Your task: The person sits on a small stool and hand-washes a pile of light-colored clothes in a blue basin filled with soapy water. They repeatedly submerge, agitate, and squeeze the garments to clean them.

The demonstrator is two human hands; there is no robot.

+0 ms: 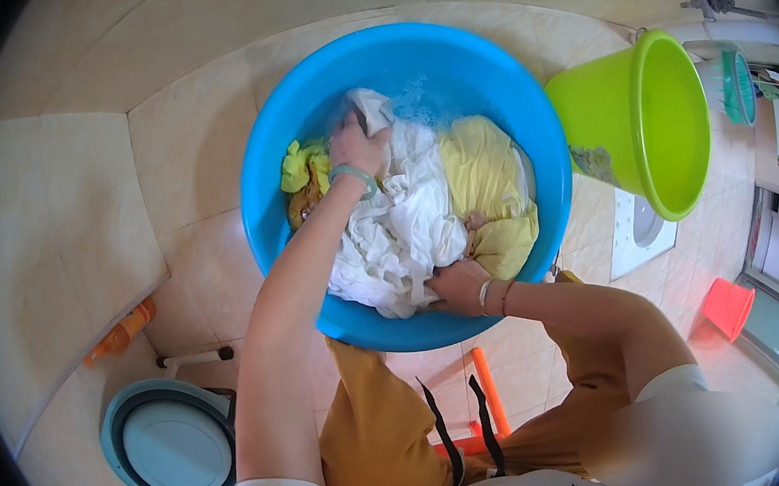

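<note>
A large blue basin holds wet laundry and some water. White cloth lies bunched up through its middle. At the far left of the pile, my left hand, with a pale green bangle at the wrist, is closed on a fold of this cloth; some fingertips are hidden. My right hand grips the near edge of the same cloth, its fingers partly tucked into the folds. Pale yellow cloth lies on the right side of the basin. Bright yellow-green cloth and brown cloth lie by my left forearm.
A lime green bucket lies tilted at the basin's right, near a squat toilet. A grey-green folding basin rests at the lower left. Further right stands a red bucket. Tiled wall borders the left side.
</note>
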